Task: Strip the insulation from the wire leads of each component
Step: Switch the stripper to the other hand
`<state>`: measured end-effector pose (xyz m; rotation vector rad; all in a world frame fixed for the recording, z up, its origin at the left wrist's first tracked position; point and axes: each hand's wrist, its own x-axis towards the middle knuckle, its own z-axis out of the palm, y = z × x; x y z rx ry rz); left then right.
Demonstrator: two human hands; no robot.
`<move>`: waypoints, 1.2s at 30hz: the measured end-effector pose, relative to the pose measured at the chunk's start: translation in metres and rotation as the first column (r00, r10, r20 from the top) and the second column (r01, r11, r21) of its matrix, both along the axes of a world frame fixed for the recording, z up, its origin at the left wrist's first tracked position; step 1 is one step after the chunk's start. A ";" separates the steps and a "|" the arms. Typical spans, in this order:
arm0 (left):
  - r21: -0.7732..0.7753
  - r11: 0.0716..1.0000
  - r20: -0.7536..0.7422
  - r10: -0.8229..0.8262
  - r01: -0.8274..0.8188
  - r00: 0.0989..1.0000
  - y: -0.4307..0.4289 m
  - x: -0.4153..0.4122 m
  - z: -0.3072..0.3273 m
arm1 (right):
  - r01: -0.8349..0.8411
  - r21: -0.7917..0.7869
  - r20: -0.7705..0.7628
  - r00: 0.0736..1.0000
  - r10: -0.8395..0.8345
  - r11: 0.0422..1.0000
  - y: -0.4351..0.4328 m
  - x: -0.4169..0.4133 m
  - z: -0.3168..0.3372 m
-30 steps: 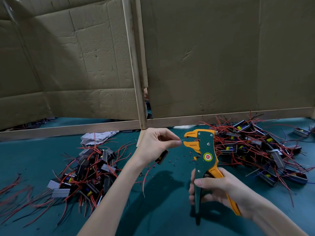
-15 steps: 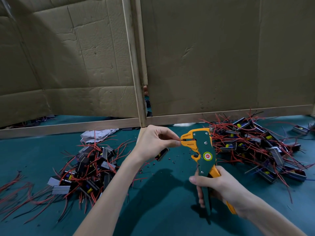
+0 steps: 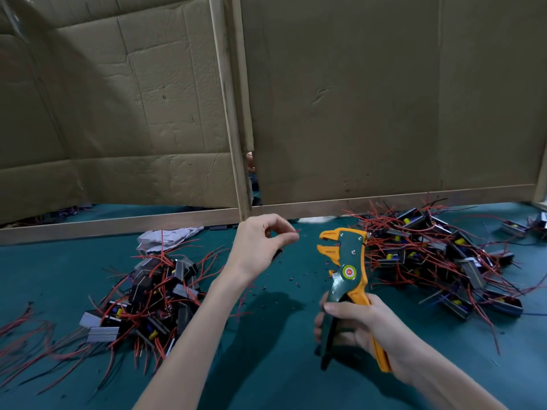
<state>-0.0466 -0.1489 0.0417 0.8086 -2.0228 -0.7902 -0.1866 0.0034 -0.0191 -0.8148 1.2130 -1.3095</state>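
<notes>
My left hand (image 3: pixel 260 241) pinches a thin red wire lead (image 3: pixel 294 231) of a small dark component (image 3: pixel 277 253), which is mostly hidden under the hand. The lead's tip sticks out to the right, a short gap away from the jaws. My right hand (image 3: pixel 358 321) grips the handles of an orange and green wire stripper (image 3: pixel 344 261), held upright with its jaws pointing left and apart. A pile of dark components with red leads (image 3: pixel 154 291) lies to the left, and another such pile (image 3: pixel 438 255) lies to the right.
The work surface is a teal mat (image 3: pixel 281 380) dotted with small bits of insulation (image 3: pixel 293 279) below the jaws. Cardboard panels on a wooden frame (image 3: pixel 233 113) wall off the back. Crumpled white paper (image 3: pixel 165 236) lies behind the left pile. Loose red wires (image 3: pixel 20 329) trail at far left.
The lead was in the stripper's jaws half a second ago. Now my left hand has drawn it out to the left, and the jaws have opened.
</notes>
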 end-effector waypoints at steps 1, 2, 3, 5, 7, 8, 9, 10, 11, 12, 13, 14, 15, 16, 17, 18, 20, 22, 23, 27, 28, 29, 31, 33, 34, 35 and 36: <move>-0.020 1.000 -0.057 0.022 -0.023 0.998 0.001 -0.006 0.003 | 0.014 0.006 0.010 1.000 -0.014 1.000 -0.001 -0.001 -0.001; -0.033 0.999 -0.109 0.029 -0.033 0.994 0.003 -0.015 0.007 | 0.032 0.007 0.022 0.999 -0.032 0.999 -0.002 -0.003 -0.001; -0.035 0.999 -0.152 0.018 -0.023 0.988 0.005 -0.026 0.013 | 0.050 -0.001 0.033 0.998 -0.050 0.999 -0.002 -0.004 -0.002; -0.009 0.999 -0.222 -0.051 0.051 0.974 0.008 -0.055 0.025 | 0.087 -0.030 0.042 0.995 -0.086 0.996 -0.005 -0.008 -0.004; 0.019 0.984 -0.265 -0.164 0.176 0.950 0.014 -0.084 0.038 | 0.130 -0.041 0.061 0.990 -0.127 0.991 -0.007 -0.013 -0.007; 0.030 0.965 -0.253 -0.244 0.260 0.936 0.017 -0.096 0.043 | 0.143 -0.044 0.081 0.987 -0.139 0.989 -0.009 -0.014 -0.008; 0.060 0.933 -0.212 -0.334 0.354 0.918 0.022 -0.106 0.048 | 0.152 -0.045 0.099 0.984 -0.147 0.987 -0.010 -0.015 -0.008; 0.101 0.894 -0.151 -0.420 0.437 0.895 0.027 -0.114 0.052 | 0.161 -0.046 0.114 0.981 -0.155 0.986 -0.011 -0.015 -0.008; 0.130 0.865 -0.093 -0.476 0.484 0.875 0.032 -0.118 0.054 | 0.175 -0.043 0.126 0.978 -0.168 0.984 -0.012 -0.016 -0.008; 0.117 0.866 -0.060 -0.483 0.487 0.874 0.036 -0.119 0.052 | 0.192 -0.039 0.137 0.973 -0.185 0.981 -0.013 -0.017 -0.008; 0.065 0.895 -0.068 -0.437 0.441 0.897 0.043 -0.117 0.049 | 0.209 -0.036 0.150 0.968 -0.202 0.977 -0.014 -0.019 -0.008; 0.000 0.939 -0.113 -0.341 0.343 0.933 0.050 -0.112 0.042 | 0.225 -0.040 0.159 0.963 -0.216 0.974 -0.014 -0.020 -0.008; -0.018 0.976 -0.179 -0.216 0.216 0.960 0.058 -0.104 0.032 | 0.242 -0.049 0.155 0.960 -0.232 0.969 -0.014 -0.021 -0.008; 0.041 0.992 -0.220 -0.107 0.118 0.970 0.067 -0.095 0.017 | 0.265 -0.064 0.130 0.958 -0.255 0.962 -0.014 -0.021 -0.009; 0.164 0.982 -0.217 -0.055 0.092 0.975 0.076 -0.085 0.000 | 0.290 -0.082 0.086 0.955 -0.284 0.953 -0.014 -0.021 -0.009; 0.330 0.936 -0.192 -0.060 0.122 0.980 0.085 -0.076 -0.017 | 0.311 -0.100 0.029 0.950 -0.309 0.945 -0.014 -0.019 -0.010; 0.593 0.776 -0.147 -0.158 0.215 0.976 0.102 -0.061 -0.044 | 0.330 -0.103 -0.158 0.926 -0.343 0.938 -0.015 -0.011 -0.010; 0.682 0.666 -0.208 -0.219 0.302 0.953 0.109 -0.053 -0.059 | 0.362 -0.103 -0.421 0.828 -0.370 0.927 -0.016 0.000 -0.011; 0.699 0.642 -0.249 -0.193 0.314 0.949 0.109 -0.049 -0.061 | 0.378 -0.131 -0.513 0.765 -0.389 0.917 -0.017 0.005 -0.010; 0.830 0.430 -0.359 -0.074 0.354 0.931 0.099 -0.034 -0.060 | 0.318 -0.273 -0.687 0.596 -0.415 0.908 -0.021 0.024 -0.008; 0.844 0.383 -0.381 -0.066 0.376 0.922 0.096 -0.030 -0.059 | 0.315 -0.284 -0.694 0.584 -0.421 0.905 -0.022 0.029 -0.007; 0.851 0.355 -0.397 -0.053 0.388 0.916 0.095 -0.026 -0.057 | 0.302 -0.295 -0.718 0.556 -0.419 0.907 -0.025 0.032 -0.008; 0.851 0.318 -0.435 -0.020 0.418 0.900 0.086 -0.017 -0.059 | 0.225 -0.247 -0.866 0.385 -0.319 0.942 -0.029 0.037 -0.005; 0.840 0.297 -0.475 -0.003 0.454 0.880 0.078 -0.004 -0.061 | 0.172 -0.176 -0.966 0.159 -0.203 0.969 -0.033 0.037 0.001; 0.835 0.294 -0.488 0.008 0.465 0.873 0.073 0.003 -0.064 | 0.157 -0.198 -0.974 0.079 -0.212 0.968 -0.033 0.038 0.007; 0.827 0.314 -0.497 0.020 0.466 0.868 0.068 0.008 -0.066 | 0.130 -0.281 -0.957 0.044 -0.288 0.951 -0.033 0.041 0.015; 0.807 0.344 -0.519 0.027 0.480 0.854 0.067 0.013 -0.068 | 0.086 -0.395 -0.914 0.065 -0.401 0.915 -0.032 0.047 0.025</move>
